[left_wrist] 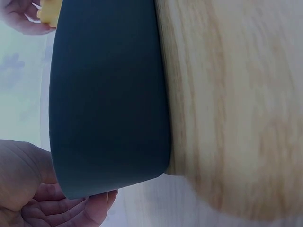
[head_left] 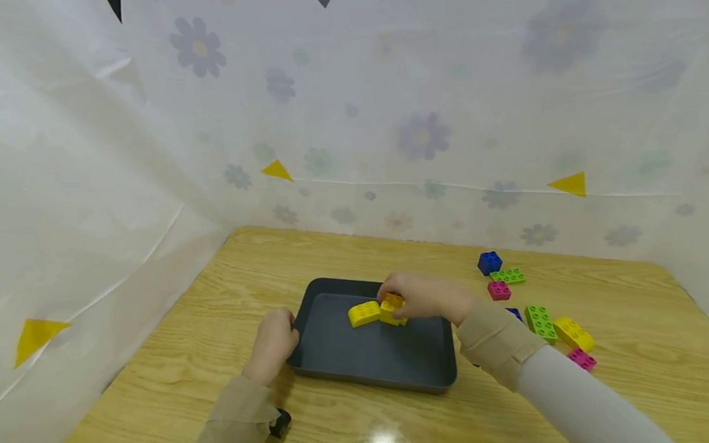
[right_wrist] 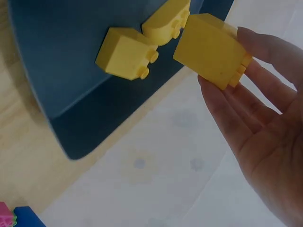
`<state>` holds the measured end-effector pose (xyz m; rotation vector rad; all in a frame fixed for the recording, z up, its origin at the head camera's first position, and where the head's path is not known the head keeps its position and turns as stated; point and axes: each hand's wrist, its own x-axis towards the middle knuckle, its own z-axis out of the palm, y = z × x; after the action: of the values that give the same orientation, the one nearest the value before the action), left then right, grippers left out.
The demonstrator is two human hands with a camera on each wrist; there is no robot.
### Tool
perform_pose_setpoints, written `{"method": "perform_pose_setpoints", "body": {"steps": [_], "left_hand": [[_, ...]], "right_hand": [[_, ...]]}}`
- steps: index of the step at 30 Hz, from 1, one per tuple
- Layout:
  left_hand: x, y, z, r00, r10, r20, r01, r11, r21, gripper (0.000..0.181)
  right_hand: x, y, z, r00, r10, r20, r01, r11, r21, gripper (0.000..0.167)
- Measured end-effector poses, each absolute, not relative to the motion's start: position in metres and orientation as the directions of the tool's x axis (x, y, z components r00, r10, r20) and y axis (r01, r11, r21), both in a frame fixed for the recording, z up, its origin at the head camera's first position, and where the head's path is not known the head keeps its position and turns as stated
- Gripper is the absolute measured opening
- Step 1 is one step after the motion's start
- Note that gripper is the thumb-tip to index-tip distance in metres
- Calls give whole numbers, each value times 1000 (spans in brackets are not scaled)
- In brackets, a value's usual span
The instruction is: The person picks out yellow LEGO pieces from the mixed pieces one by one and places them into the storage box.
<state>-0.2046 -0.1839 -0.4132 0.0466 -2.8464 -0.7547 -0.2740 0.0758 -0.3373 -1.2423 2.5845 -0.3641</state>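
Observation:
A dark grey tray (head_left: 351, 354) sits on the wooden table. My left hand (head_left: 275, 341) grips its left side; in the left wrist view the fingers (left_wrist: 94, 208) curl round the tray's corner. Over the tray, my right hand (head_left: 426, 296) pinches a yellow toy brick (right_wrist: 210, 49) between thumb and fingers, its studs towards the palm. Inside the tray lie a yellow brick with a sloped side (right_wrist: 125, 54) and a yellow curved brick (head_left: 364, 313). In the head view the held brick (head_left: 391, 309) partly hides the one beside it.
Right of the tray lie loose bricks: a blue one (head_left: 490, 262), a flat green one (head_left: 508, 276), a pink one (head_left: 499, 291), a larger green one (head_left: 541, 322), a yellow curved one (head_left: 574, 333) and another pink one (head_left: 582, 359). My right sleeve partly covers another blue brick (head_left: 514, 314).

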Motion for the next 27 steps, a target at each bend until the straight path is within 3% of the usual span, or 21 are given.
{"method": "perform_pose_setpoints", "body": {"steps": [6,17,27], "left_hand": [[-204,-183,-413,-982,-85,172,13,865,501,28],[-203,-184,-414,-982,-80,170,17,863,505,32],[-204,-184,-415,-980,-79,183,24,863,504,27]], "right_hand": [[-267,64,-346,-561,-816,-139,-738,569,-362,31],[-264,44,-363,-589,-771,-243,-688,636,-351,30],[-261,41,-372,-582,-771,-258,-702,637,-320,28]]}}
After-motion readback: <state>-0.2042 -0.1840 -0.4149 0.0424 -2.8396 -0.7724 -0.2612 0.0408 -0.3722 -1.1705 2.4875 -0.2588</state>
